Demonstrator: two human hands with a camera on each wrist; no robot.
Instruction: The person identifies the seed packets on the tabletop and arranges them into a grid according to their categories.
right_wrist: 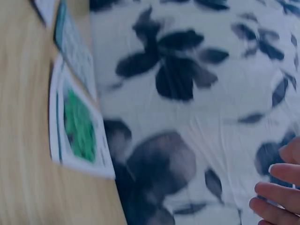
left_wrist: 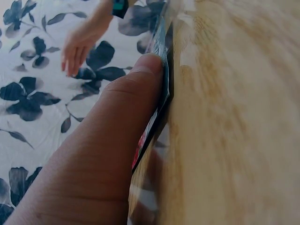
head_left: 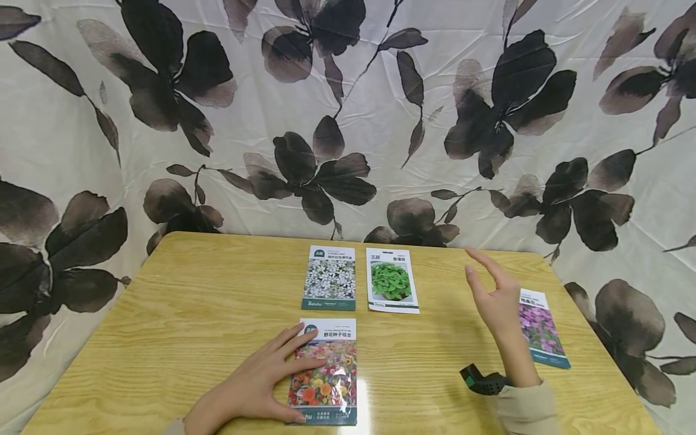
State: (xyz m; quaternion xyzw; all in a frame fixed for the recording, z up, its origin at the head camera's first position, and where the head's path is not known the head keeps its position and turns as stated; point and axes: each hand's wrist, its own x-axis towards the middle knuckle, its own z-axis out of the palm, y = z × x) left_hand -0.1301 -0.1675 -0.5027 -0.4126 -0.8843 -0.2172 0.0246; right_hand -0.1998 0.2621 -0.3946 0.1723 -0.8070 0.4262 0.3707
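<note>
My left hand [head_left: 255,380] rests on a seed packet with mixed colourful flowers [head_left: 339,386] at the table's front middle. Its fingers spread over the packet's left part, and the thumb lies at the lower left corner. In the left wrist view the thumb [left_wrist: 119,105] presses against the packet's edge. My right hand [head_left: 496,302] is raised above the table's right side, holding nothing, fingers extended. Near it, partly covered by the wrist, lies a purple-flower seed packet [head_left: 541,326]. The right fingers [right_wrist: 276,187] show at the right wrist view's edge.
Behind the colourful packet lie a white-flower seed packet [head_left: 330,281] and, to its right, a green-leaf seed packet [head_left: 391,281]. The wooden table [head_left: 179,314] ends at a floral cloth [head_left: 234,139] hanging behind it. A dark band [head_left: 484,380] circles my right wrist.
</note>
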